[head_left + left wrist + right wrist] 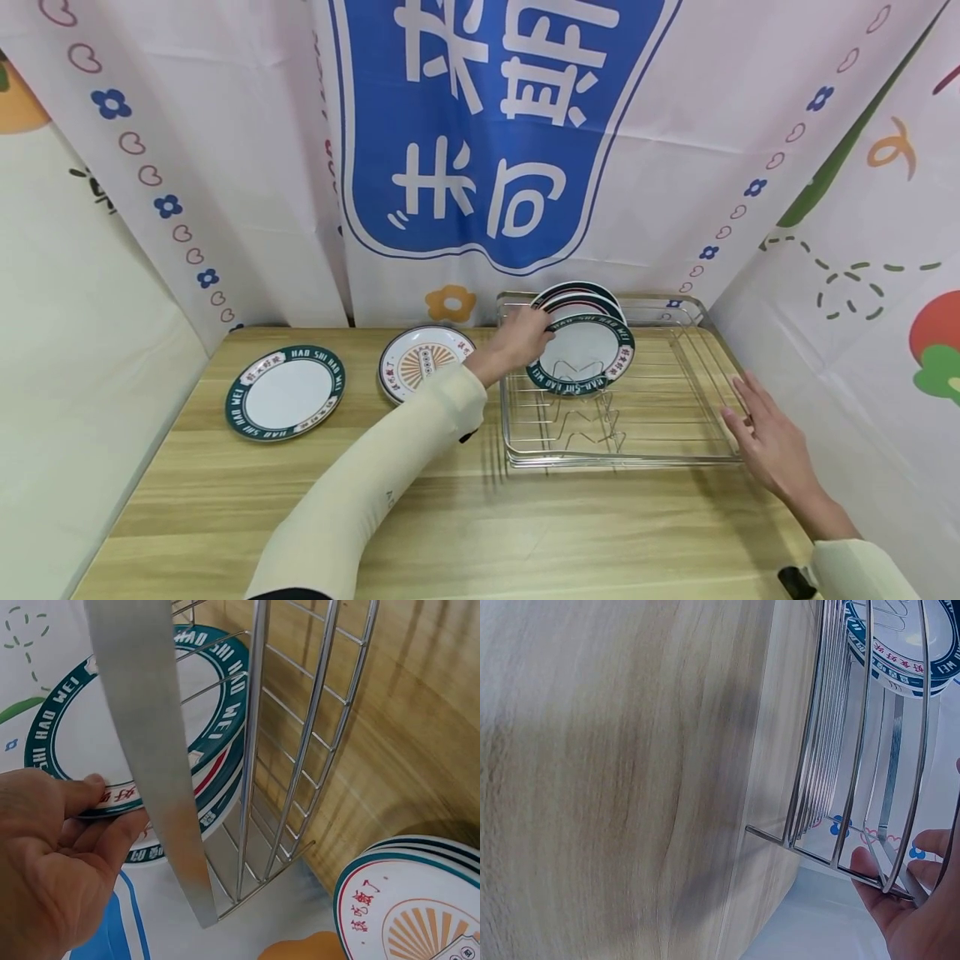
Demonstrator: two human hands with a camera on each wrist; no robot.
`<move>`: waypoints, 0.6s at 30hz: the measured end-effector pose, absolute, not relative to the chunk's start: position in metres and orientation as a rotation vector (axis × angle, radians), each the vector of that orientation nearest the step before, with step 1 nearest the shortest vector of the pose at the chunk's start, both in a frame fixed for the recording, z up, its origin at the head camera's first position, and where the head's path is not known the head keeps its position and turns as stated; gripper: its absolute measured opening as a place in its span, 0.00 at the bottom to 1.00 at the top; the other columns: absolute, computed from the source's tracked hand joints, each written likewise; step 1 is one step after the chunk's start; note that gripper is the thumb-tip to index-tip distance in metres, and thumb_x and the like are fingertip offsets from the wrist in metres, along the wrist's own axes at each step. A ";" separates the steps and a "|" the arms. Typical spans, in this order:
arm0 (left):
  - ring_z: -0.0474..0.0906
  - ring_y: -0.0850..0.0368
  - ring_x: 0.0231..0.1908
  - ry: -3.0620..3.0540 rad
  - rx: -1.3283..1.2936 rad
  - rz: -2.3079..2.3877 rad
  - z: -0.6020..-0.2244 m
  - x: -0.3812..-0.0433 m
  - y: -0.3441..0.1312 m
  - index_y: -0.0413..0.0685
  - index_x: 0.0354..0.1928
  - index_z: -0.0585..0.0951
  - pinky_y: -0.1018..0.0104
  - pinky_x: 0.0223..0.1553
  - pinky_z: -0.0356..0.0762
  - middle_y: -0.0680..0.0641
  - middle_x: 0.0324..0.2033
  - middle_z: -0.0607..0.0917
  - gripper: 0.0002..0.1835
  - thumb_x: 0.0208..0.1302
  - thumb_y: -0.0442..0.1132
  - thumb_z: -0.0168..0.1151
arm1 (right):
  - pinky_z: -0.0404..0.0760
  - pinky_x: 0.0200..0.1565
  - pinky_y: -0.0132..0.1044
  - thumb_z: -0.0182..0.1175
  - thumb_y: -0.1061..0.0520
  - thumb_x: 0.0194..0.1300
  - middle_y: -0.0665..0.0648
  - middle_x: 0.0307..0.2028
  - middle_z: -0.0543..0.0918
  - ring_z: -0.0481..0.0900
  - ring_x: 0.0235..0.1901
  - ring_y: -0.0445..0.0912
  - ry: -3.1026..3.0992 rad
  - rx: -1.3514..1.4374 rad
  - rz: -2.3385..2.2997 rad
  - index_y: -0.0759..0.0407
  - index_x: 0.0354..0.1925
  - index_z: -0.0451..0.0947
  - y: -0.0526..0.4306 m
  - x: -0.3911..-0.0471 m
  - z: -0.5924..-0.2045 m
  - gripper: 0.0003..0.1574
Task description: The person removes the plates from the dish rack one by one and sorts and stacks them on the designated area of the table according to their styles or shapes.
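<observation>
My left hand (pixel 521 337) pinches the edge of a green-rimmed white plate (pixel 585 354) between thumb and fingers. This plate stands tilted in the left part of the wire dish rack (pixel 622 460), in front of other green-rimmed plates (pixel 573 287) leaning at the back. In the left wrist view, the left thumb lies on the plate's rim, with fingers behind it. At the rack's right end, my right hand (pixel 772 442) rests against the metal frame, fingers extended and thumb apart. The right wrist view shows its thumb (pixel 866 862) at the frame's corner.
Left of the rack sits a stack of plates (pixel 423 354) with an orange sunburst print. Another green-rimmed plate (pixel 288 393) lies flat farther left on the wooden table (pixel 525 533). Printed curtains (pixel 255 167) hang behind and at both sides.
</observation>
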State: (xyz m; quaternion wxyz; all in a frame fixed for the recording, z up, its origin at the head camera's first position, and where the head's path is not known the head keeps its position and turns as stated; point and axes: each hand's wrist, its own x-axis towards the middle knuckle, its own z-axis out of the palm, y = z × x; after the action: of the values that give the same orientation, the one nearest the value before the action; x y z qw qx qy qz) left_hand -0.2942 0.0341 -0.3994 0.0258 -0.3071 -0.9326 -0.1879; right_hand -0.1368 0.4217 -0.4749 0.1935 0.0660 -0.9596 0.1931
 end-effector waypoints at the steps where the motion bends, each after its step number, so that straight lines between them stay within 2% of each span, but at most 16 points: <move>1: 0.84 0.56 0.35 -2.882 -0.937 -0.590 -0.400 -0.293 0.034 0.44 0.42 0.86 0.63 0.39 0.82 0.47 0.34 0.89 0.08 0.79 0.39 0.62 | 0.76 0.41 0.70 0.53 0.52 0.81 0.73 0.77 0.63 0.86 0.42 0.68 -2.696 0.182 0.541 0.70 0.76 0.64 0.421 -0.137 -0.474 0.35; 9: 0.83 0.58 0.31 -2.822 -0.889 -0.606 -0.400 -0.290 0.037 0.44 0.39 0.86 0.64 0.35 0.80 0.48 0.29 0.87 0.10 0.80 0.40 0.61 | 0.75 0.42 0.71 0.52 0.51 0.82 0.71 0.79 0.61 0.85 0.44 0.69 -2.706 0.169 0.540 0.70 0.76 0.63 0.421 -0.136 -0.473 0.35; 18: 0.76 0.58 0.23 -2.696 -0.840 -0.742 -0.400 -0.290 0.031 0.47 0.27 0.79 0.66 0.29 0.73 0.49 0.22 0.82 0.16 0.79 0.38 0.62 | 0.76 0.42 0.70 0.52 0.50 0.82 0.72 0.78 0.62 0.86 0.43 0.68 -2.708 0.174 0.542 0.70 0.76 0.63 0.421 -0.135 -0.473 0.35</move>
State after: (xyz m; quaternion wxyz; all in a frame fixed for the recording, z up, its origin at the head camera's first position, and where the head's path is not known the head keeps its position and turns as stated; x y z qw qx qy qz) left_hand -0.2898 0.0309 -0.3997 0.1107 -0.2858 -0.9178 -0.2525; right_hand -0.1355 0.4215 -0.4731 0.1863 0.0617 -0.9615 0.1925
